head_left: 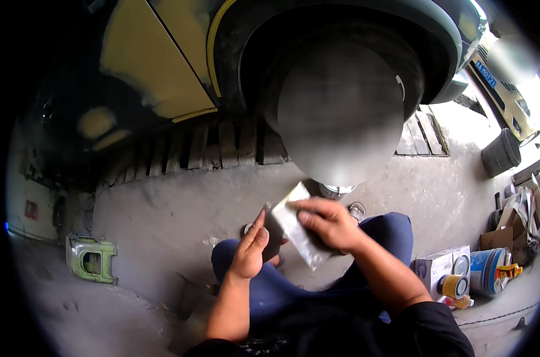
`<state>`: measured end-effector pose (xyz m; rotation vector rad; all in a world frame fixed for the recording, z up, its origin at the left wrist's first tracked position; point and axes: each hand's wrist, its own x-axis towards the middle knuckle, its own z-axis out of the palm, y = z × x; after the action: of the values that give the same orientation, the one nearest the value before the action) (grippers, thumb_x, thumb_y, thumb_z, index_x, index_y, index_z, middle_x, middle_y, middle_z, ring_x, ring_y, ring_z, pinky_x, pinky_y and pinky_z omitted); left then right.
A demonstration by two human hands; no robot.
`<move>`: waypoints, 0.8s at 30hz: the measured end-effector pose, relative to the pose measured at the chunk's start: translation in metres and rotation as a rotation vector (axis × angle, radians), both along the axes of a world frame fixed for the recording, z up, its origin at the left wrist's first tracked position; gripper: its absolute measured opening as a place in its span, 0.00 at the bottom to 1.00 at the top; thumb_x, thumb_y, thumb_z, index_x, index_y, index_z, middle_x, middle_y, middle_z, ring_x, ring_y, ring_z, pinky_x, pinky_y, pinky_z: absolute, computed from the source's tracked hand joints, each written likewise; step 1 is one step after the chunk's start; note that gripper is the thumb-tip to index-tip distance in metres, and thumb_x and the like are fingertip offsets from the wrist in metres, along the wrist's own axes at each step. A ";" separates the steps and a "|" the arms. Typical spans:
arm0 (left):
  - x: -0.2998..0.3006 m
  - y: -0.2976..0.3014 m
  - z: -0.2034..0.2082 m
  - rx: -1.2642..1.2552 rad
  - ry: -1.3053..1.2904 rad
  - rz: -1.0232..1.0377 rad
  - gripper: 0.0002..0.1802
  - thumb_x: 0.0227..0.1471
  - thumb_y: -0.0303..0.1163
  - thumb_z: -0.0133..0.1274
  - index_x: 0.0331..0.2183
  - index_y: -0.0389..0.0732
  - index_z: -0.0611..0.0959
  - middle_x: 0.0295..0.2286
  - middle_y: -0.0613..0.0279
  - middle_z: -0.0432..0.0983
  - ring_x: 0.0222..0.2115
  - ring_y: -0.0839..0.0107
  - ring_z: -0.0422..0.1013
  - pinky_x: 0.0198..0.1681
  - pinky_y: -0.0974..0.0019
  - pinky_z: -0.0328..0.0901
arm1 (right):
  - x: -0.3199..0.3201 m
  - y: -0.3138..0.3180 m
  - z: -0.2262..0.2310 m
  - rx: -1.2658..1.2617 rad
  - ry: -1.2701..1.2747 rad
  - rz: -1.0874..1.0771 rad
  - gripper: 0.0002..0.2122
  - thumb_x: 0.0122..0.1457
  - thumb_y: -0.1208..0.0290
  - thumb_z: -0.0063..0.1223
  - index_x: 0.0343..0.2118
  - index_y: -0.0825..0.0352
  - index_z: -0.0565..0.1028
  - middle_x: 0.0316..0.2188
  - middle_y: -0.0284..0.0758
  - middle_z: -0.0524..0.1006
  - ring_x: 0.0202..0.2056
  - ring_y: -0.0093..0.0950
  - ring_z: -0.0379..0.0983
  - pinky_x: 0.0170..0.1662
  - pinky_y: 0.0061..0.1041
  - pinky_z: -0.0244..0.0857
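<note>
My left hand (250, 250) grips a dark grey flat piece (273, 232), its thumb up and fingers mostly behind it. In my right hand (332, 223) is a pale, flat rectangular piece (297, 229) with a yellowish smear near its upper end; thumb and forefinger press on its face. The two pieces meet or overlap over my lap, and their exact kind cannot be made out. Just beyond my hands a white can (336, 191) stands on the floor, partly hidden. A dark car body (157, 59) with tan filler patches rises in front of me.
A large grey blur hides much of the wheel arch (258, 65). Wooden slats (222, 146) lie below the car. Left is a green plastic stool (92, 259). On the right are a dark bucket (501, 153), a white box (439, 265), a blue can (487, 271) and cardboard (497, 238).
</note>
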<state>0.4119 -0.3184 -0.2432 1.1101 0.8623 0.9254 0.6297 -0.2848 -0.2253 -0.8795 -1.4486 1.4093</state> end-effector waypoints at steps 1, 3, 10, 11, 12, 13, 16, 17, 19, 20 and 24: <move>0.002 -0.002 -0.006 0.014 -0.040 0.038 0.27 0.65 0.38 0.37 0.62 0.43 0.56 0.41 0.65 0.71 0.33 0.79 0.68 0.36 0.75 0.65 | -0.006 -0.008 -0.007 0.024 -0.008 0.014 0.13 0.61 0.72 0.50 0.48 0.68 0.75 0.39 0.35 0.77 0.41 0.21 0.71 0.46 0.22 0.65; 0.009 -0.002 -0.011 0.105 -0.045 0.095 0.27 0.65 0.36 0.37 0.62 0.41 0.56 0.46 0.63 0.69 0.41 0.76 0.66 0.45 0.73 0.62 | -0.018 -0.018 -0.008 -0.288 0.263 0.066 0.13 0.63 0.73 0.49 0.50 0.69 0.73 0.41 0.33 0.76 0.42 0.20 0.70 0.46 0.20 0.65; 0.018 0.004 -0.005 0.185 -0.015 0.109 0.26 0.65 0.35 0.36 0.60 0.36 0.59 0.54 0.57 0.64 0.54 0.70 0.60 0.58 0.68 0.53 | -0.034 -0.024 -0.006 -0.355 0.473 -0.027 0.14 0.63 0.73 0.47 0.51 0.70 0.71 0.45 0.32 0.74 0.44 0.18 0.68 0.50 0.19 0.61; 0.018 0.005 -0.003 0.204 0.012 0.104 0.25 0.65 0.35 0.36 0.60 0.36 0.60 0.54 0.57 0.64 0.54 0.70 0.60 0.58 0.68 0.53 | -0.034 -0.024 -0.004 -0.362 0.488 -0.034 0.14 0.63 0.73 0.47 0.51 0.70 0.71 0.45 0.32 0.74 0.45 0.18 0.67 0.50 0.19 0.61; 0.016 0.003 -0.006 0.185 0.005 0.079 0.26 0.65 0.35 0.37 0.60 0.36 0.60 0.53 0.58 0.65 0.53 0.70 0.61 0.58 0.67 0.53 | -0.032 -0.021 -0.003 -0.377 0.504 -0.021 0.14 0.63 0.74 0.47 0.51 0.70 0.71 0.46 0.32 0.73 0.46 0.19 0.67 0.51 0.19 0.61; 0.015 0.003 -0.006 0.141 -0.068 0.080 0.26 0.65 0.35 0.37 0.60 0.37 0.60 0.53 0.58 0.65 0.53 0.70 0.61 0.58 0.67 0.54 | -0.029 -0.016 -0.001 -0.393 0.519 -0.007 0.14 0.63 0.74 0.47 0.51 0.70 0.71 0.46 0.32 0.73 0.47 0.19 0.67 0.52 0.19 0.60; 0.013 0.006 0.001 0.060 -0.186 0.111 0.26 0.65 0.35 0.37 0.61 0.38 0.59 0.54 0.59 0.65 0.54 0.71 0.61 0.58 0.66 0.54 | -0.034 -0.018 0.001 -0.320 0.440 -0.028 0.14 0.63 0.74 0.47 0.51 0.71 0.71 0.46 0.33 0.74 0.47 0.19 0.67 0.52 0.20 0.60; 0.014 0.007 0.006 0.066 -0.191 0.091 0.25 0.65 0.34 0.36 0.61 0.38 0.59 0.54 0.59 0.64 0.54 0.71 0.61 0.58 0.66 0.54 | -0.036 -0.022 0.000 -0.288 0.388 -0.035 0.14 0.63 0.74 0.46 0.51 0.71 0.71 0.46 0.33 0.74 0.47 0.19 0.67 0.52 0.20 0.60; 0.008 0.006 0.003 0.131 -0.098 0.072 0.25 0.65 0.34 0.36 0.61 0.38 0.59 0.54 0.59 0.64 0.54 0.71 0.61 0.58 0.66 0.53 | -0.034 -0.022 -0.003 -0.273 0.408 -0.029 0.14 0.63 0.74 0.46 0.51 0.71 0.71 0.46 0.33 0.74 0.47 0.19 0.67 0.52 0.20 0.60; 0.006 0.009 0.006 0.127 -0.103 0.054 0.26 0.65 0.34 0.36 0.61 0.38 0.59 0.55 0.58 0.64 0.54 0.70 0.61 0.59 0.66 0.53 | -0.032 -0.015 0.000 -0.275 0.410 -0.025 0.14 0.63 0.74 0.47 0.51 0.71 0.71 0.46 0.33 0.74 0.47 0.19 0.67 0.52 0.20 0.60; 0.008 0.014 0.025 0.107 -0.061 0.052 0.26 0.65 0.34 0.36 0.61 0.37 0.59 0.54 0.57 0.64 0.53 0.70 0.61 0.58 0.66 0.53 | -0.039 -0.023 -0.004 -0.184 0.339 -0.089 0.14 0.64 0.74 0.46 0.51 0.71 0.71 0.45 0.33 0.73 0.46 0.19 0.67 0.50 0.20 0.61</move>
<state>0.4199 -0.3043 -0.2184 1.1496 0.8031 1.0537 0.5902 -0.3081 -0.2294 -0.7632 -1.0270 1.5561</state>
